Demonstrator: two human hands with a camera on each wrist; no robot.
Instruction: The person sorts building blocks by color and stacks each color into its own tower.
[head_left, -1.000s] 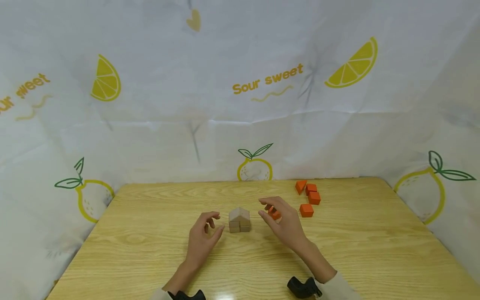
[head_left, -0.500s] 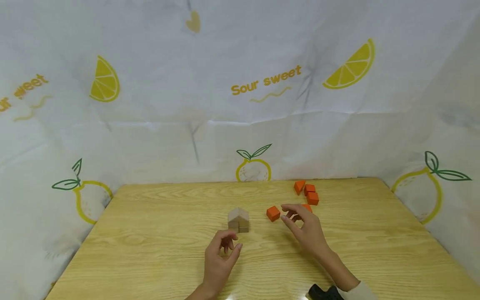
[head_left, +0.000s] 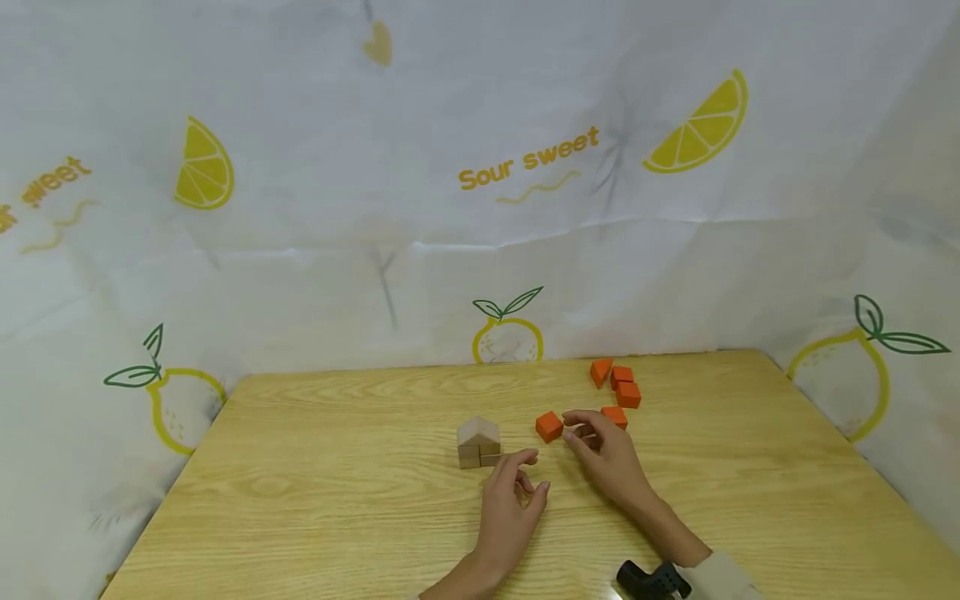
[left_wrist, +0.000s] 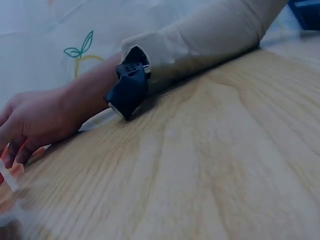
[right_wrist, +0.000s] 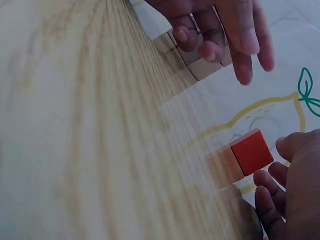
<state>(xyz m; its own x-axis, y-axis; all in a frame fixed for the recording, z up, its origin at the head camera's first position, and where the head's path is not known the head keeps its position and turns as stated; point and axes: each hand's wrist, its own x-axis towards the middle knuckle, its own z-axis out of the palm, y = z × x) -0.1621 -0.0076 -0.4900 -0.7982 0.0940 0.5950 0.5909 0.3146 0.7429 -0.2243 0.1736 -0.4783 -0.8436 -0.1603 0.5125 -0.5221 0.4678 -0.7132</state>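
Observation:
A small house-like stack of plain wooden blocks (head_left: 477, 442) stands near the middle of the table. My left hand (head_left: 510, 508) hovers just right of and nearer than the stack, fingers loosely bent and nothing between them. To the right lies an orange cube (head_left: 549, 427), which also shows red-orange in the right wrist view. My right hand (head_left: 611, 458) is beside this cube, thumb and fingers apart, with a slight gap to it in the right wrist view. Partly behind the right hand sits another orange block (head_left: 615, 417).
Farther back on the right, an orange triangular block (head_left: 601, 372) lies beside two orange blocks (head_left: 627, 394). All of it rests on a wood-grain table (head_left: 300, 500). A white lemon-printed cloth (head_left: 337, 308) rises behind the table's far edge.
My left hand has moved right, from left of the wooden stack to between it and the orange cube. My right hand has drawn back to the right, uncovering that cube.

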